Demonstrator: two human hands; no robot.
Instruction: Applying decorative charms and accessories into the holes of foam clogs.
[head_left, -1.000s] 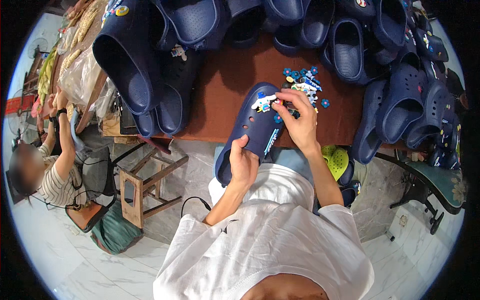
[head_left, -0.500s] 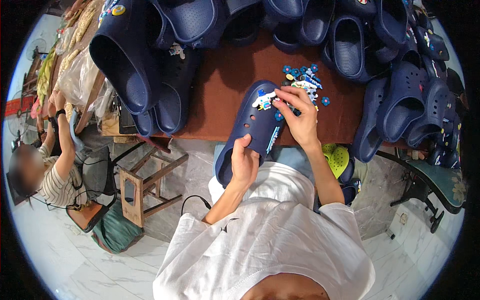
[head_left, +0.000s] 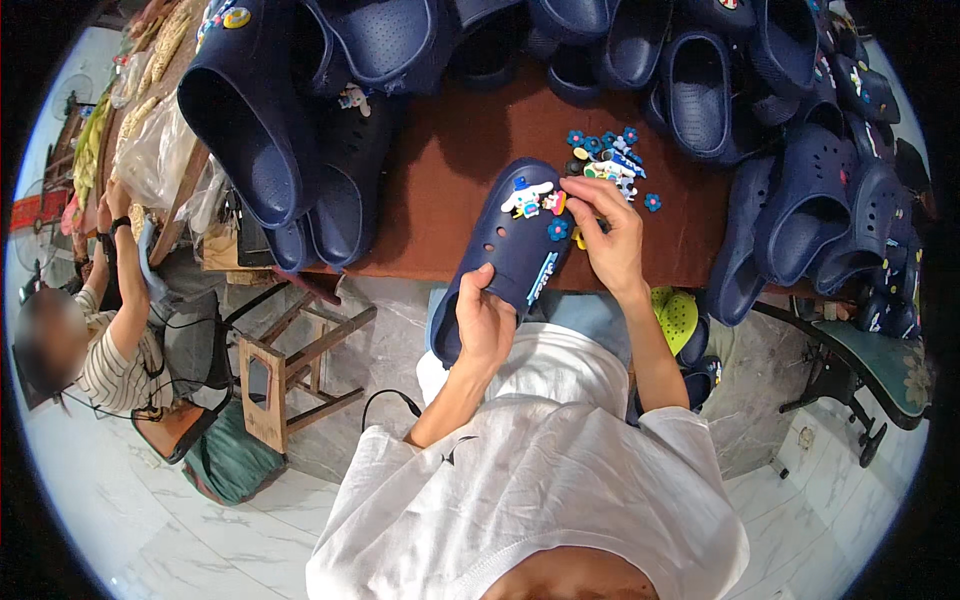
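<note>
My left hand (head_left: 485, 325) is closed on the heel part of a navy foam clog (head_left: 505, 242), thumb on top. The clog is tilted at the table's front edge, toe pointing away. On its upper are a white long-eared character charm (head_left: 523, 200), a small pink-and-yellow charm (head_left: 555, 203), a blue flower charm (head_left: 558, 230) and a light-blue-and-white strip charm (head_left: 543, 277). Beside the toe, my right hand (head_left: 610, 225) has its fingertips next to the pink-and-yellow charm, thumb and fingers apart. A yellow charm (head_left: 579, 238) shows partly below the right thumb.
A pile of loose charms (head_left: 610, 160) lies on the brown tabletop (head_left: 450, 150) just beyond my right hand. Navy clogs (head_left: 700, 95) crowd the back and both sides. At left are a wooden stool (head_left: 265, 390) and another person (head_left: 120, 350); lime-green clogs (head_left: 675, 318) sit below the table.
My right fingers have opened from a pinch and drawn slightly right, off the clog's toe. The pink-and-yellow charm now shows on the upper. The left hand keeps its hold.
</note>
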